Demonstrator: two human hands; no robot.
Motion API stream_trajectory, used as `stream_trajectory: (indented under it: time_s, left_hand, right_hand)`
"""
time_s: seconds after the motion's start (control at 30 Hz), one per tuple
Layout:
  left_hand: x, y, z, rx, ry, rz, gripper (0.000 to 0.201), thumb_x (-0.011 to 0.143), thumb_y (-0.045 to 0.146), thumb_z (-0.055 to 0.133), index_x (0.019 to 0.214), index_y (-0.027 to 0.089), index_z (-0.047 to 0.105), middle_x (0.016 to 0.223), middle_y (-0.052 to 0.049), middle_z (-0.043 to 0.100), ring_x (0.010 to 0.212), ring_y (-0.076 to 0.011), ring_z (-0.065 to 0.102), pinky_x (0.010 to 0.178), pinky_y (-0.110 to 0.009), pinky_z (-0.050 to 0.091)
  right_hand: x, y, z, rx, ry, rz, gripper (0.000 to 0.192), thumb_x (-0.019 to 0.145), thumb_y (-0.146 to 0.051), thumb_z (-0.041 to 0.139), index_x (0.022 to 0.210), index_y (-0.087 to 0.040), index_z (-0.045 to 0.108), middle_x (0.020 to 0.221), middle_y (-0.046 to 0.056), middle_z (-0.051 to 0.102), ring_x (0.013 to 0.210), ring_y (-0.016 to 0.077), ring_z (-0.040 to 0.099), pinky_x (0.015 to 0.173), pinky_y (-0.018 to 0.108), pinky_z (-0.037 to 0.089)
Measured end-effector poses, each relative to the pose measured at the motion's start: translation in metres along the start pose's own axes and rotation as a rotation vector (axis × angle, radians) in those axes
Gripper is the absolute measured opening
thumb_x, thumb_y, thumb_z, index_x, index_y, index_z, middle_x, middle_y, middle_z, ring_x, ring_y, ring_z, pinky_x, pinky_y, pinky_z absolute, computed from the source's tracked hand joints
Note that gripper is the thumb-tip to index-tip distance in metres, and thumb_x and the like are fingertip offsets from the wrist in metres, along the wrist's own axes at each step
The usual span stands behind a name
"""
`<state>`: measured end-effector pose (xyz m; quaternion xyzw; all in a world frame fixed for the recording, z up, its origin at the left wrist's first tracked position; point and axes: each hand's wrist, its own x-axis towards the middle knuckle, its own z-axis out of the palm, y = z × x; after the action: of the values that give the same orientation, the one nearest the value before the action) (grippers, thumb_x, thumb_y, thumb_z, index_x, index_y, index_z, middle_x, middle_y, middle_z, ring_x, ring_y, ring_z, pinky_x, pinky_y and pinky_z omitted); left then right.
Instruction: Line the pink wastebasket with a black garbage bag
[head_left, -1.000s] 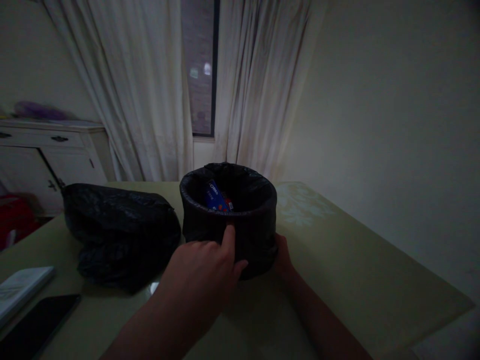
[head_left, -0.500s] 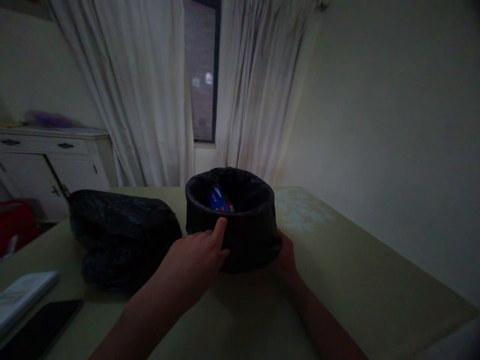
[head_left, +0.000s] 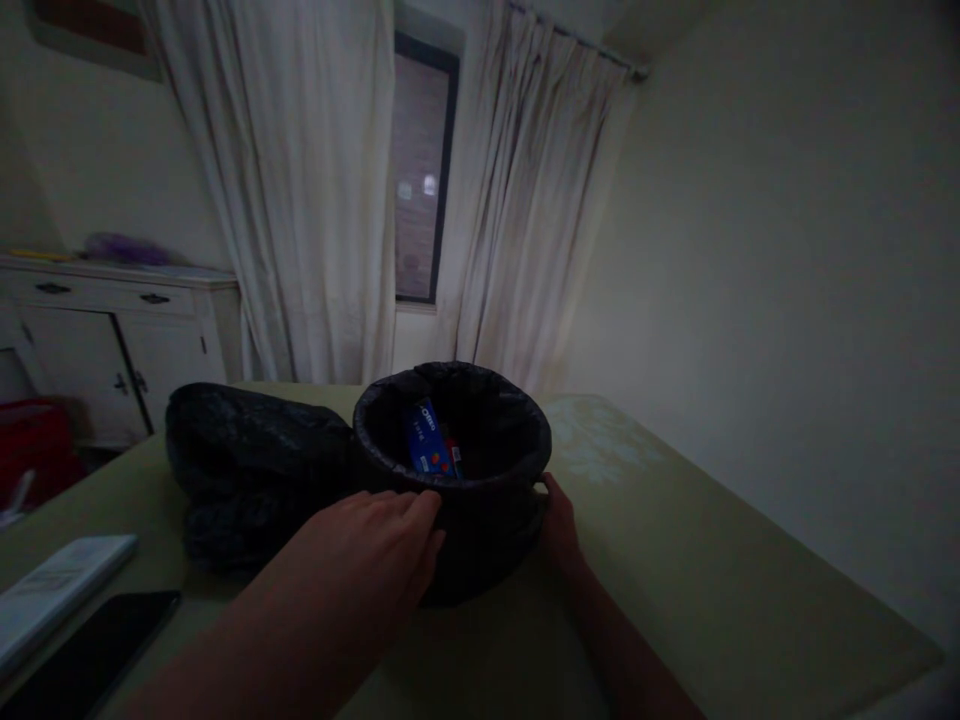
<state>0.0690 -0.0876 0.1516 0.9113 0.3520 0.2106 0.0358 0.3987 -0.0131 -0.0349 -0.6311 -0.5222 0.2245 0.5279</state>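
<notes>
Head camera, dim room: a small bin lined with a black bag (head_left: 480,500) stands near the middle of the green table (head_left: 712,590), toward its far edge. Left hand (head_left: 367,550) lies flat against the bin's near wall, fingers at the rim; right hand (head_left: 559,520) cups its opposite side. A blue snack packet (head_left: 424,440) sits inside. A filled black bag (head_left: 247,470) lies touching the bin's left; a phone (head_left: 82,655) rests at the near-left corner.
</notes>
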Motion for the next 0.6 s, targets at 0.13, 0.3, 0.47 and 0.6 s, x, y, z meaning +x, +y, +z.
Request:
stream_trajectory:
  time_s: [0.13, 0.3, 0.47, 0.6]
  left_hand:
    - [-0.008, 0.004, -0.016, -0.035, 0.018, 0.044, 0.033, 0.11, 0.029, 0.045, 0.094, 0.025, 0.073, 0.093, -0.003, 0.08, 0.084, -0.0229, 0.077, 0.079, -0.036, 0.056]
    - [0.004, 0.016, -0.022, -0.02, 0.274, 0.225, 0.024, 0.112, 0.034, 0.05, 0.108, 0.025, 0.072, 0.104, -0.003, 0.077, 0.093, -0.0241, 0.074, 0.083, -0.04, 0.055]
    - [0.025, 0.017, 0.004, 0.187, 0.221, 0.201, 0.022, 0.105, 0.036, 0.068, 0.12, 0.02, 0.07, 0.107, -0.007, 0.079, 0.095, -0.0334, 0.076, 0.083, -0.051, 0.057]
    - [0.027, 0.019, 0.008, 0.143, 0.125, 0.209, 0.019, 0.108, 0.037, 0.062, 0.096, 0.023, 0.067, 0.086, -0.001, 0.078, 0.079, -0.0298, 0.077, 0.07, -0.043, 0.053]
  right_hand:
    - [-0.002, -0.001, 0.003, 0.067, 0.004, -0.053, 0.046, 0.083, -0.043, 0.06, 0.121, -0.018, 0.064, 0.089, 0.01, 0.08, 0.081, 0.0296, 0.074, 0.076, 0.039, 0.057]
    - [0.0, 0.002, 0.005, 0.163, 0.027, -0.098, 0.036, 0.087, -0.05, 0.068, 0.113, -0.025, 0.073, 0.113, 0.011, 0.081, 0.107, 0.0361, 0.073, 0.094, 0.047, 0.058]
    - [0.003, 0.008, 0.005, 0.319, 0.008, -0.083, 0.04, 0.087, -0.05, 0.07, 0.111, -0.019, 0.077, 0.113, 0.011, 0.08, 0.108, 0.0335, 0.071, 0.097, 0.044, 0.057]
    - [0.006, 0.008, 0.003, 0.514, 0.129, -0.022, 0.042, 0.08, -0.054, 0.072, 0.102, -0.018, 0.077, 0.101, 0.009, 0.081, 0.096, 0.0286, 0.072, 0.09, 0.041, 0.059]
